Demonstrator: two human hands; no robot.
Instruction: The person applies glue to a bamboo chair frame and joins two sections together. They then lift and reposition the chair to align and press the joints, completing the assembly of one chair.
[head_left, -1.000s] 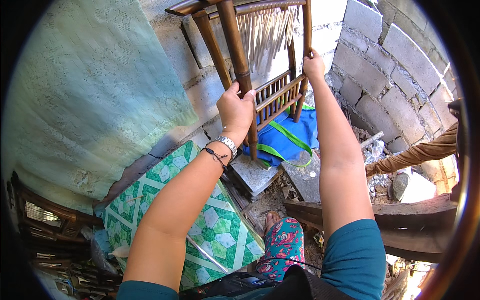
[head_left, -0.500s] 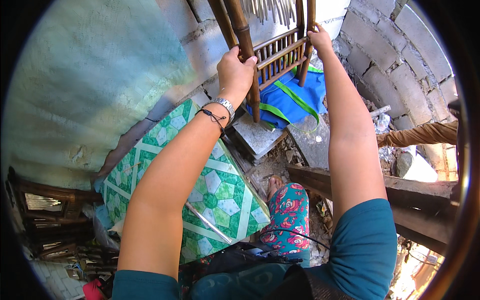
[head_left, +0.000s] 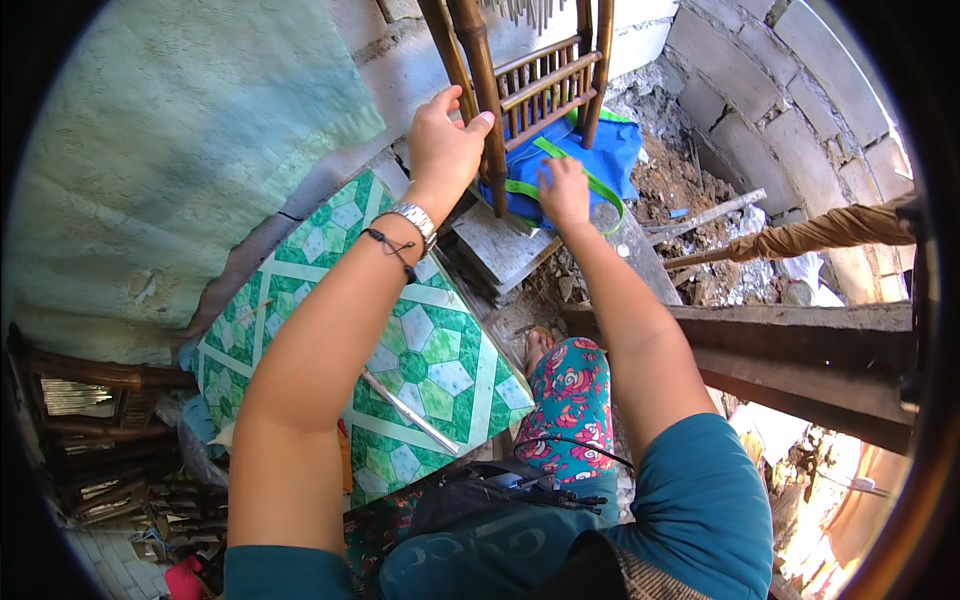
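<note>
A brown bamboo frame (head_left: 491, 90) with round posts and a slatted lower panel stands upright against the block wall. My left hand (head_left: 443, 150), with a metal watch and a dark cord bracelet at its wrist, is beside the near post, fingers stretched out and thumb apart. Behind and below the slats lies a blue bag (head_left: 612, 150) with green straps. Over the bag's front is my right hand (head_left: 566, 192), close to a green strap (head_left: 607, 190). Its fingers are partly bent and apart; whether they touch the strap is unclear.
A table top covered in green patterned sheeting (head_left: 410, 365) is at left, with a thin pale stick (head_left: 410, 412) on it. Grey slabs (head_left: 500, 240) lie by the frame. A wooden beam (head_left: 800, 345) and a cloth-wrapped pole (head_left: 820, 235) jut in from the right, near rubble.
My right hand has left the far bamboo post and come down over the blue bag. My left fingers have loosened from the near post and straightened.
</note>
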